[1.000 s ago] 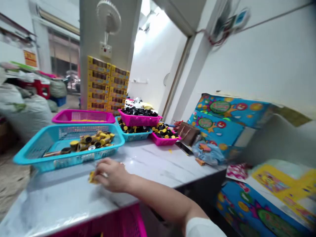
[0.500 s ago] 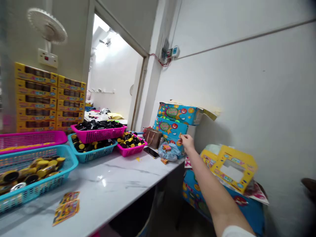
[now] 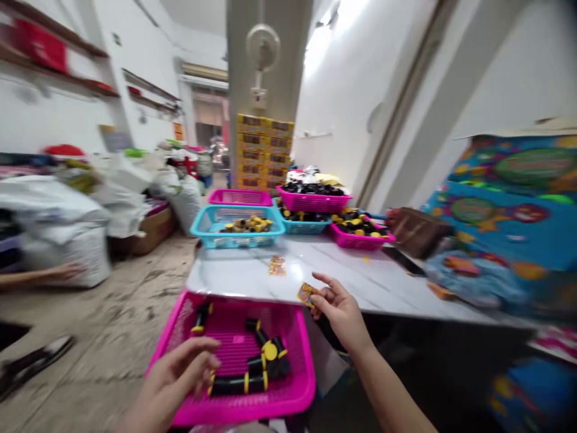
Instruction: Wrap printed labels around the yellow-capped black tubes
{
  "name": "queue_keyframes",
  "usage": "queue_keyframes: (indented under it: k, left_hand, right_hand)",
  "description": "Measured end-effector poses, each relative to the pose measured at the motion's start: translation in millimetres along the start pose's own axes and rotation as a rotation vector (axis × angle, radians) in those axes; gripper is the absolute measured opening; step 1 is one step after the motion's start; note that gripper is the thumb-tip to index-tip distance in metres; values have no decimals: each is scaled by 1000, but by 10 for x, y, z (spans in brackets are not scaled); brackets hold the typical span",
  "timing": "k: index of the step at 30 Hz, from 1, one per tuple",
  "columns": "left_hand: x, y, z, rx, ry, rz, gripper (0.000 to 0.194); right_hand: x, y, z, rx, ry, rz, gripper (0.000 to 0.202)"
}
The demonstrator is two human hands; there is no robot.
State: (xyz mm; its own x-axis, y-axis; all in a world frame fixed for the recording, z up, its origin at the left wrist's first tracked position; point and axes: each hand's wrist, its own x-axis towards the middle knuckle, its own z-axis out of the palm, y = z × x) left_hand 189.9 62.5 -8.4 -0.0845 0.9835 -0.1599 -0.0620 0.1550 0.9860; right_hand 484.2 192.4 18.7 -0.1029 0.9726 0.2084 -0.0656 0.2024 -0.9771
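My right hand [image 3: 339, 310] pinches a small yellow-and-orange printed card [image 3: 307, 294] between thumb and fingers, just above the front edge of the white marble-look table [image 3: 238, 273]. A similar printed card [image 3: 277, 266] lies on the tabletop a little farther back. My left hand [image 3: 178, 373] is open, fingers apart and slightly blurred, over the left side of a pink basket [image 3: 308, 376]. Inside that basket lie several black cylinders [image 3: 229, 385] with yellow ends; the left hand hides part of the basket, and whether it touches a cylinder I cannot tell.
A blue basket [image 3: 197, 231] of yellow-and-black cylinders and other full baskets stand along the table's back. Yellow boxes [image 3: 251, 157] are stacked behind. A phone [image 3: 404, 262], brown bag [image 3: 417, 231] and blue cartons [image 3: 496, 210] are at right. Another person's hand [image 3: 67, 272] shows at left.
The view has swung left and down. My right hand has come back from the blue cartons at the right to the table's front edge. My left hand and the pink basket beneath it have come into view.
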Motion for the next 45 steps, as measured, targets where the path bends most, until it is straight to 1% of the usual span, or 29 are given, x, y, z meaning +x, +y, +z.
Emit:
queue_keyframes:
  k: [1,2,4,5,8,12,15,17,20,22,27,33,36,39,43,45]
  left_hand:
    - [-36,81,51,-19,1,32,46]
    - [-55,155,99,-28,-21,58,43]
    - [-70,257,169,-46,-26,88,41]
    - [-73,282,186,-61,-8,105,41]
    - [-70,276,179,-93,84,159,40]
    - [-33,210,136,-68,208,195,36]
    - [4,161,129,-78,200,206,32]
    - [24,120,129,-107,200,197,30]
    - [54,50,113,-147,253,182,29]
    - [76,3,95,-184,255,177,29]
    - [131,-87,47,-309,133,118,31]
    - [164,-149,-22,-357,147,34,37]
    - [168,-176,-31,-332,124,59,36]
    - [159,-182,-21,-270,137,78,37]
    - [140,-172,7,-168,138,54,40]
    - [149,-188,22,-152,151,41,43]
  right_hand:
    - [-11,-13,183,15,-67,-3,48]
    - [-29,-25,346,22,-128,-5,46]
    - [-86,-27,609,22,-231,0,41]
    - [-121,-13,712,19,-271,2,39]
    - [-227,88,936,-24,-364,-34,38]
    - [-307,252,1105,-154,-439,-183,38]
    - [-307,313,1175,-270,-485,-298,38]
    - [-297,327,1196,-342,-486,-365,38]
    - [-291,336,1199,-414,-469,-415,39]
    - [-299,345,1193,-443,-478,-410,39]
    - [-327,385,1216,-459,-495,-385,40]
    - [-306,439,1278,-474,-477,-397,39]
    - [-299,473,1287,-463,-512,-367,39]
    - [-302,492,1294,-455,-532,-353,40]
    - [-340,480,1312,-479,-504,-373,42]
    - [-362,480,1334,-505,-483,-398,43]
